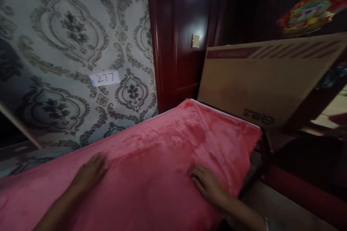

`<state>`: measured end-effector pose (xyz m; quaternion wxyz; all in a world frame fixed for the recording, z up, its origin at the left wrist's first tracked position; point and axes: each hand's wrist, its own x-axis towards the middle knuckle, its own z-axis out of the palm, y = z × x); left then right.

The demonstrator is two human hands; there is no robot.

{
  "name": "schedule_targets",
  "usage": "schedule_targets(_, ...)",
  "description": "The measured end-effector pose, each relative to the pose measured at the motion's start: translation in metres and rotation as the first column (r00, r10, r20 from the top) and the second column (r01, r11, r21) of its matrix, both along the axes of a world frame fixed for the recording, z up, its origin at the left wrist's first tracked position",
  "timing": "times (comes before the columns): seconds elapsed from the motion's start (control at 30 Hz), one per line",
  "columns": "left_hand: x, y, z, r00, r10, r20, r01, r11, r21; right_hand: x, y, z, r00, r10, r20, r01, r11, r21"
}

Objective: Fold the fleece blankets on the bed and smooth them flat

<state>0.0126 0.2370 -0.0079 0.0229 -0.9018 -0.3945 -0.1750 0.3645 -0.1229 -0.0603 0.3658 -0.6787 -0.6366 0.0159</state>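
Note:
A pink plush cloth [143,173] covers a long surface in front of me, its pile streaked in lighter and darker patches. My left hand [90,173] lies palm down on the cloth toward the left, fingers stretched and blurred at the tips. On the right side, my right hand [207,184] rests on the same cloth. Its fingers bend slightly, and a gap shows between them and the thumb. No object shows in either hand. Loose folds run through the cloth between my right hand and the far right corner, where a pale edge shows.
Patterned wallpaper [73,32] with a paper label [105,78] marked 277 borders the far left side. A dark red wooden panel [187,65] stands behind the far corner. Beside it leans a large cardboard box [265,83]. Red padding [303,195] lies low on the right.

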Motion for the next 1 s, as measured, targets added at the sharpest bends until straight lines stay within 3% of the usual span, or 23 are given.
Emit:
schedule_targets(0.1, 0.065, -0.045, -0.011, 0.984, -0.091, -0.153, 0.063, 0.982, -0.179, 0.011, 0.001, 0.005, 0.993, 0.095, -0.063, -0.093, 0.995, 0.035)
schedule_targets(0.17, 0.101, -0.079, -0.015, 0.966, -0.068, -0.248, 0.015, 0.978, -0.21, 0.031, -0.001, 0.011, 0.988, 0.112, -0.104, -0.105, 0.992, 0.069)
schedule_targets(0.27, 0.131, -0.12, -0.019, 0.963, 0.05, -0.265, -0.068, 0.996, -0.056, 0.086, -0.012, 0.023, 0.98, -0.152, -0.129, 0.162, 0.984, 0.074)
schedule_targets(0.33, 0.135, -0.133, -0.023, 0.972, 0.076, -0.223, -0.06, 0.995, 0.076, 0.135, -0.022, 0.032, 0.903, -0.404, -0.149, 0.412, 0.911, 0.029)
schedule_targets(0.43, 0.13, -0.134, -0.029, 0.98, 0.02, -0.196, 0.012, 0.986, 0.164, 0.211, -0.041, 0.045, 0.776, -0.611, -0.156, 0.619, 0.785, 0.007)
schedule_targets(0.53, 0.126, -0.124, -0.034, 0.986, 0.001, -0.168, 0.031, 0.982, 0.186, 0.271, -0.058, 0.052, 0.63, -0.765, -0.135, 0.767, 0.64, -0.041)
schedule_targets(0.63, 0.125, -0.118, -0.037, 0.99, 0.009, -0.141, 0.02, 0.98, 0.199, 0.309, -0.065, 0.053, 0.529, -0.843, -0.096, 0.838, 0.537, -0.096)
schedule_targets(0.77, 0.125, -0.12, -0.033, 0.989, 0.026, -0.143, 0.002, 0.981, 0.192, 0.34, -0.062, 0.048, 0.467, -0.883, -0.039, 0.866, 0.466, -0.179)
schedule_targets(1.0, 0.12, -0.125, -0.028, 0.993, 0.037, -0.113, -0.022, 0.99, 0.136, 0.369, -0.051, 0.035, 0.491, -0.867, 0.079, 0.832, 0.44, -0.337)
